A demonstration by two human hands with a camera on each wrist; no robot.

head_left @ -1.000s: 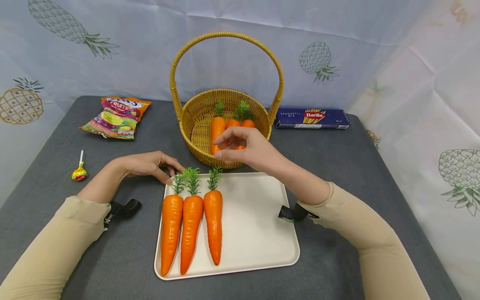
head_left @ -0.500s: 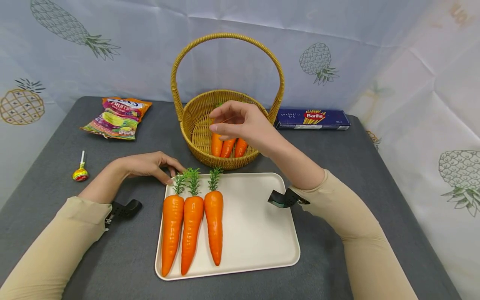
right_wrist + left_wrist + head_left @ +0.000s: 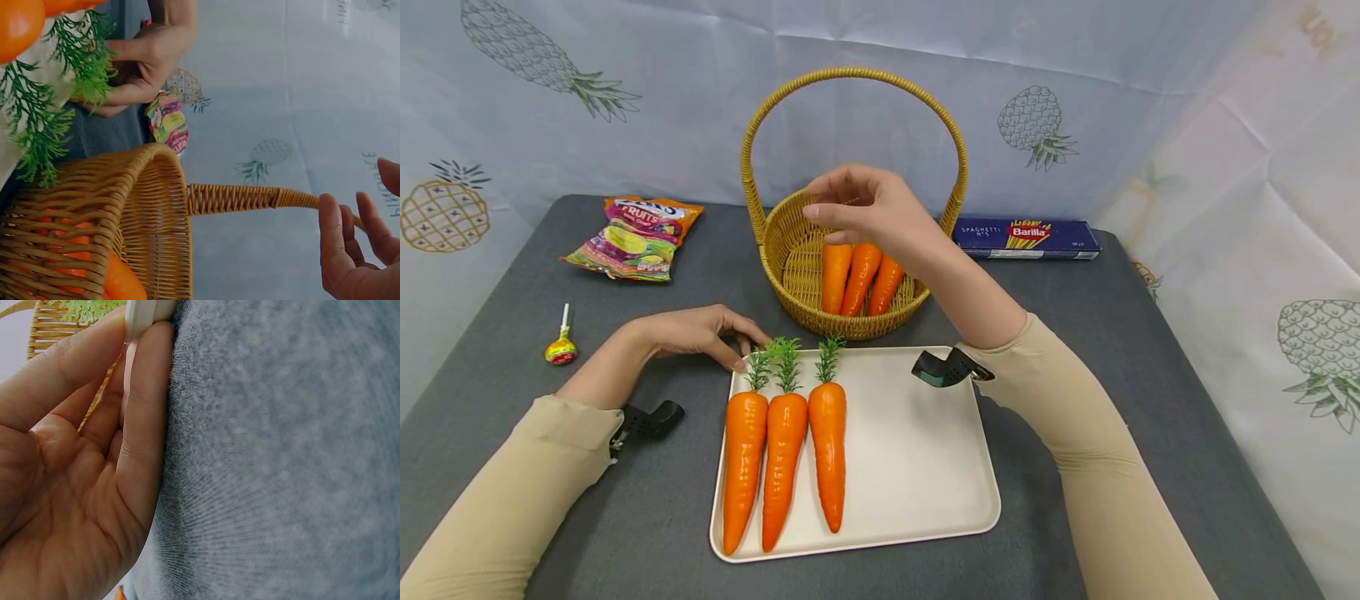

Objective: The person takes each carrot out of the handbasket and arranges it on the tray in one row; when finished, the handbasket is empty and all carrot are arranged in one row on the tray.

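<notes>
My left hand (image 3: 700, 335) pinches the back left corner of a white tray (image 3: 917, 442); in the left wrist view the thumb and a finger lie on either side of the rim (image 3: 147, 315). Three orange carrots lie side by side on the tray's left half: left (image 3: 742, 467), middle (image 3: 784, 467), right (image 3: 828, 450), green tops toward the back. My right hand (image 3: 880, 212) hovers above the wicker basket (image 3: 790, 308), fingers loosely bent, holding nothing. In the basket lie three carrots (image 3: 861, 279), their tops hidden by that hand. The right wrist view shows the fingers near the basket handle (image 3: 237, 195).
The tall basket handle (image 3: 850, 73) arches over the basket. A candy bag (image 3: 634, 240) and a lollipop (image 3: 561, 346) lie at the left. A blue spaghetti box (image 3: 1026, 239) lies at the back right, before a patterned cloth (image 3: 1112, 50).
My right hand has moved up and back over the basket, uncovering more of the carrots' lower ends and covering their green tops. My left hand stays at the tray corner.
</notes>
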